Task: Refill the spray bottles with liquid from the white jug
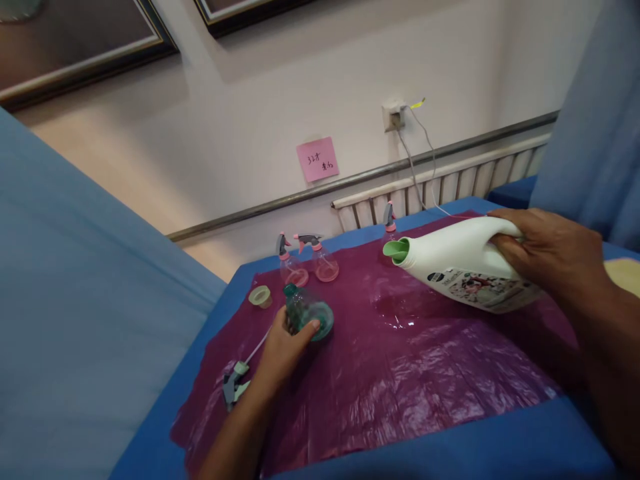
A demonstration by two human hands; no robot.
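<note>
My left hand (285, 348) is closed round a small green see-through spray bottle (304, 312) with no top, standing on the purple plastic sheet (400, 380). Its grey and green spray head with a tube (235, 385) lies on the sheet by my left wrist. My right hand (547, 250) grips the handle of a large white detergent jug (463, 263), held tilted on its side above the sheet. The jug's green spout (397, 251) points left and is open. The jug's pale green cap (261, 296) lies on the sheet beyond the green bottle.
Two pink spray bottles (310, 260) stand at the sheet's far edge and a third pink one (389, 227) stands behind the jug's spout. A wet patch (397, 319) shines mid-sheet. Blue cloth (75, 333) rises on the left. A wall, radiator (450, 183) and pink note (317, 159) lie beyond.
</note>
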